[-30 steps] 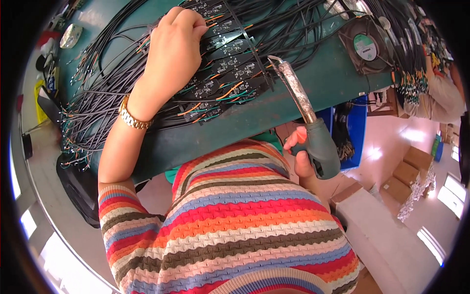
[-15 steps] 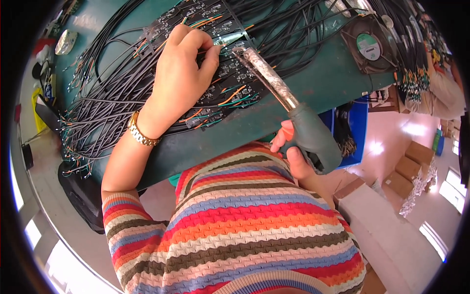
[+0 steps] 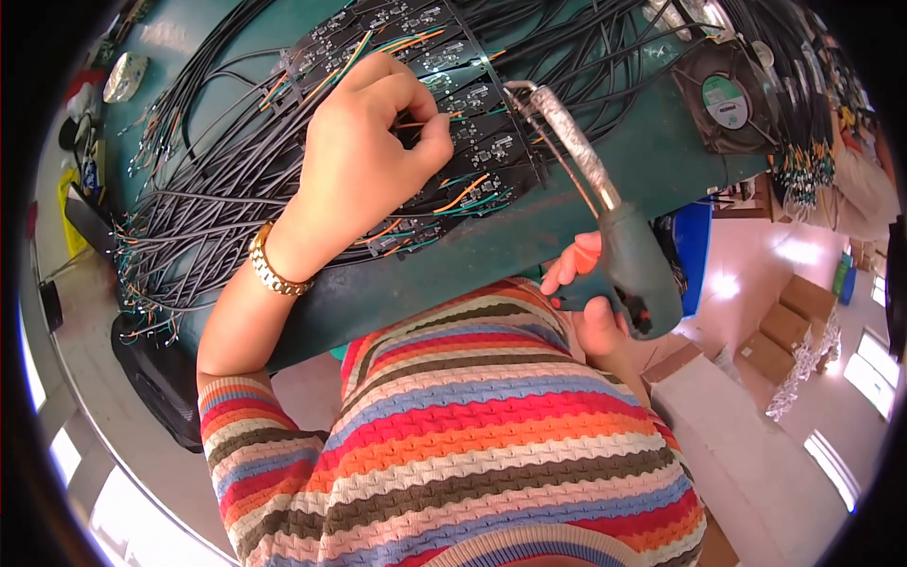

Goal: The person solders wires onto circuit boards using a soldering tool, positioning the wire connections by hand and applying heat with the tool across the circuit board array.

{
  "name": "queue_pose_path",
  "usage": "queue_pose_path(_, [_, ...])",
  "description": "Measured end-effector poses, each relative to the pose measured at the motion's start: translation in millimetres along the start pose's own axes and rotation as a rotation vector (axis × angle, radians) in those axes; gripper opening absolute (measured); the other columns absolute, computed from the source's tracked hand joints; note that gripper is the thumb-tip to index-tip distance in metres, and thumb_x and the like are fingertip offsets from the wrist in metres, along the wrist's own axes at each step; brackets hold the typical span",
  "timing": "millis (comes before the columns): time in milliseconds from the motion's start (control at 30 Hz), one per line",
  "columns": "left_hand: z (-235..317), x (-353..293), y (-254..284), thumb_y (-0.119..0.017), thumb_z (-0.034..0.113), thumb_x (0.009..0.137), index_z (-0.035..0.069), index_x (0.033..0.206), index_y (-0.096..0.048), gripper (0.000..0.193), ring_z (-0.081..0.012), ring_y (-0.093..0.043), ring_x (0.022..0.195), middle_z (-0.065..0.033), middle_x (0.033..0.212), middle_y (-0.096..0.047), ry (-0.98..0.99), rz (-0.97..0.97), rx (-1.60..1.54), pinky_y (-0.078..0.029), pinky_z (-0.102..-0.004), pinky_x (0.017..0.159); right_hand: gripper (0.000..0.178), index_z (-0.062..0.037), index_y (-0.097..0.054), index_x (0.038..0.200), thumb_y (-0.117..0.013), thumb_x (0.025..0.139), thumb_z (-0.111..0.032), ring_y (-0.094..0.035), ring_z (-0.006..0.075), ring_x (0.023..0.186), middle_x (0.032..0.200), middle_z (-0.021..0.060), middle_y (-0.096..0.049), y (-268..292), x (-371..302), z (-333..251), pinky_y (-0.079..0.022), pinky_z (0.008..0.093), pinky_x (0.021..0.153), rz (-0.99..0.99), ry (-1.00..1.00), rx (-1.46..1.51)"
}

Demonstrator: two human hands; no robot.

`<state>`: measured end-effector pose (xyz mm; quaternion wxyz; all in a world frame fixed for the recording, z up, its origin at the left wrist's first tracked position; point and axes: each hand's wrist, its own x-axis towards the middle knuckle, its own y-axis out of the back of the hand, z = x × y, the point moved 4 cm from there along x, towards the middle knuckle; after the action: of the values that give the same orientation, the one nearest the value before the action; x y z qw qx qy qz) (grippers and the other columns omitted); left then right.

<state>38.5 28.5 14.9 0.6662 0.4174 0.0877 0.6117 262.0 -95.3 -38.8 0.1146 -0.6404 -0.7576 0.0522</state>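
left hand (image 3: 364, 156): curled over the black circuit board strip (image 3: 444, 113), fingertips pinching an orange wire (image 3: 416, 123) down against it; clenched on that wire, not loose.
right hand (image 3: 590, 302): wrapped around the dark green grip of the soldering gun (image 3: 605, 227), one finger lying at the trigger side; a firm grasp on the tool.
tool tip: the silvery barrel runs up and to the far left, its bent tip (image 3: 518, 90) just beside the strip's right edge, right of the left fingertips and apart from them.
work piece: the strip lies across the far middle of the green bench (image 3: 529, 227), with short orange and green leads fanning from its near edge.
surroundings: a thick spread of black cables (image 3: 198, 198) on the left, a square cooling fan (image 3: 727, 94) at the far right, a gold bracelet (image 3: 269, 269) on the left wrist.
doing it well: my judgement is that the wire end should sit flat on its pad and stay pinned without sliding, while the tip comes in from the right and touches only that joint.
care: fingertips look close to the hot end, so hold further back along the wire; neighbouring leads are crowded and could be bridged.
unclear: whether the tip touches the strip cannot be told.
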Motion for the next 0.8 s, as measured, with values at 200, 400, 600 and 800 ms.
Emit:
queue_pose_path(200, [-5.7,-6.0,-5.1,-0.071,0.001,0.069,0.002,0.069,-0.057,0.014,-0.0159,-0.055,0.059,-0.0050,0.078,-0.056,-0.012,-0.021,0.011,-0.046,-0.0266,0.053,0.018,-0.0027,-0.062,0.095,-0.066,0.078,-0.004,-0.060,0.0128,0.077,0.083,0.0046,-0.064,5.8,-9.3,-11.6,-0.049,0.0284,0.067,-0.055,-0.136,-0.345])
queue_pose_path(400, [-3.1,-3.9,-8.0,-0.071,0.001,0.069,0.002,0.069,-0.057,0.014,-0.0164,-0.055,0.059,-0.0048,0.078,-0.055,-0.062,-0.002,0.007,-0.046,-0.0269,0.053,0.044,0.0077,-0.050,0.112,-0.050,0.095,-0.033,-0.055,0.0173,0.075,0.086,0.0124,-0.056,6.6,-9.8,-14.2,-0.046,0.0319,0.065,-0.214,0.026,-0.545])
queue_pose_path(600, [-3.7,-5.2,-6.7,-0.071,0.003,0.068,0.003,0.069,-0.058,0.013,-0.0229,-0.058,0.061,-0.0065,0.075,-0.055,-0.026,-0.001,0.005,-0.049,-0.0311,0.056,0.045,0.0041,-0.054,0.100,-0.052,0.095,-0.040,-0.054,0.0167,0.073,0.083,0.0104,-0.057,6.6,-10.1,-8.6,-0.044,0.0303,0.070,-0.246,-0.025,-0.751])
queue_pose_path(800, [-2.2,-6.4,-7.1,-0.071,0.003,0.067,0.003,0.068,-0.057,0.014,-0.0226,-0.058,0.060,-0.0056,0.075,-0.056,-0.055,-0.016,-0.085,-0.048,-0.0306,0.055,0.048,0.0037,-0.053,0.097,-0.052,0.094,-0.044,-0.055,0.0165,0.072,0.081,0.0093,-0.055,3.7,-10.8,-17.3,-0.044,0.0298,0.065,-0.205,-0.094,-0.643])
